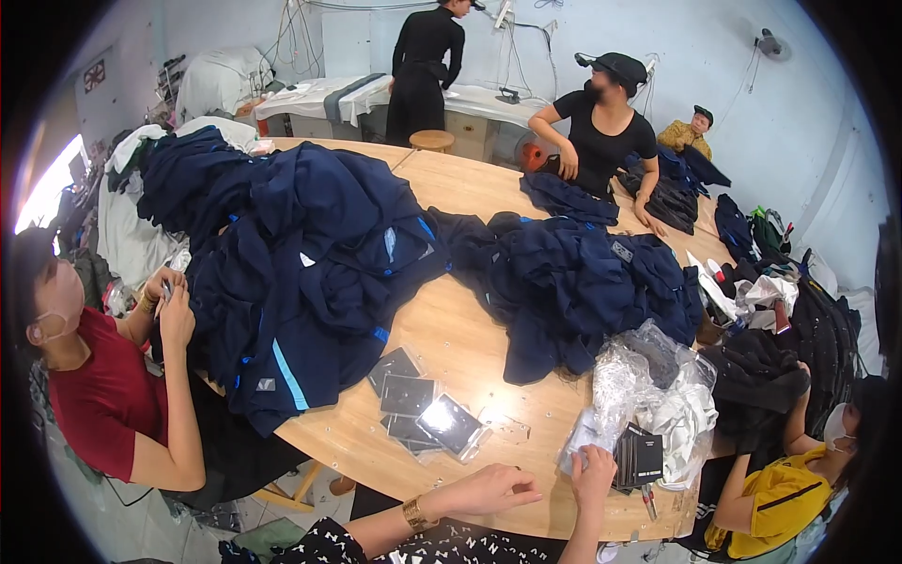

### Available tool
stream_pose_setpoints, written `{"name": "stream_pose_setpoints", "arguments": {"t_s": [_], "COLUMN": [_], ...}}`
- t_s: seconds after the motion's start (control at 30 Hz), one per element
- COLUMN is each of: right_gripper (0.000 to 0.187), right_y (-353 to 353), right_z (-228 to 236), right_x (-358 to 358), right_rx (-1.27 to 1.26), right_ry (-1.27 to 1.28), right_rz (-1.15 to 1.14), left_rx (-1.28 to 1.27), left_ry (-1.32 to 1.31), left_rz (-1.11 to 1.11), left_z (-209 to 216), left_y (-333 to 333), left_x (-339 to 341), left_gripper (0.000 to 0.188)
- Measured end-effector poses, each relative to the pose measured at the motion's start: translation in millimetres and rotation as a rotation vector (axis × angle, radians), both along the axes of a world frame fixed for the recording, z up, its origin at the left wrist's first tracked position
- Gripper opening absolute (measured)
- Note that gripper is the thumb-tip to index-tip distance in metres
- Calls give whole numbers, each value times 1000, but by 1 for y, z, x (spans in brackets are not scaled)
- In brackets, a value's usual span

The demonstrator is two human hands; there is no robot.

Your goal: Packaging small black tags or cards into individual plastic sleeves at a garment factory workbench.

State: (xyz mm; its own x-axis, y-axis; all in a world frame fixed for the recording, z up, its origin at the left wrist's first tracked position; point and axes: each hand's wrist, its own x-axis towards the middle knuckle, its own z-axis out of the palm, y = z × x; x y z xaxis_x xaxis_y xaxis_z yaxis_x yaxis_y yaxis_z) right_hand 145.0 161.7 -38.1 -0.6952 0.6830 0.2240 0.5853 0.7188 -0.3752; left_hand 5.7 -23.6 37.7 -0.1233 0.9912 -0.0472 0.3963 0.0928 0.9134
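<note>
My left hand [503, 489], with a gold bracelet on its wrist, is held over the near table edge, fingers loosely apart and nothing in them. To its right, my right hand [594, 475] pinches at the edge of a small pile of clear plastic bags [583, 434]. Right beside it stands a stack of black printed cards [646, 458]. Several flat black cards in clear sleeves [453, 425] lie overlapping on the table beyond my left hand. A crumpled heap of clear plastic wrapping [631, 376] sits behind the card stack.
Large piles of navy garments [310, 254] and more navy clothing [583, 273] cover much of the wooden table [451, 329]. Co-workers sit at the left and right; another person stands across the table. A pen-like tool [648, 503] lies near the front edge.
</note>
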Motion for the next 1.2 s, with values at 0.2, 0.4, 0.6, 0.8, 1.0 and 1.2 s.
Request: {"name": "stream_pose_setpoints", "arguments": {"t_s": [0.2, 0.4, 0.6, 0.8, 1.0, 1.2], "right_gripper": [32, 43, 40, 37, 30, 15], "right_y": [-3, 1, 4, 11, 9, 20], "right_z": [6, -9, -4, -5, 1, -9], "right_x": [-4, 2, 3, 9, 7, 6], "right_rx": [11, 69, -101, -150, -4, -81], "right_ry": [56, -19, 2, 79, 60, 180], "right_rz": [-75, -59, -57, -25, 44, -77], "left_rx": [-4, 60, 50, -33, 52, 42], "left_ry": [6, -9, 4, 1, 17, -46], "left_rz": [-3, 23, 17, -18, 26, 32], "left_z": [2, -4, -11, -5, -10, -10], "left_y": [2, 6, 8, 9, 6, 3], "left_x": [1, 1, 3, 5, 6, 5], "left_gripper": [31, 32, 33, 34, 34, 34]}}
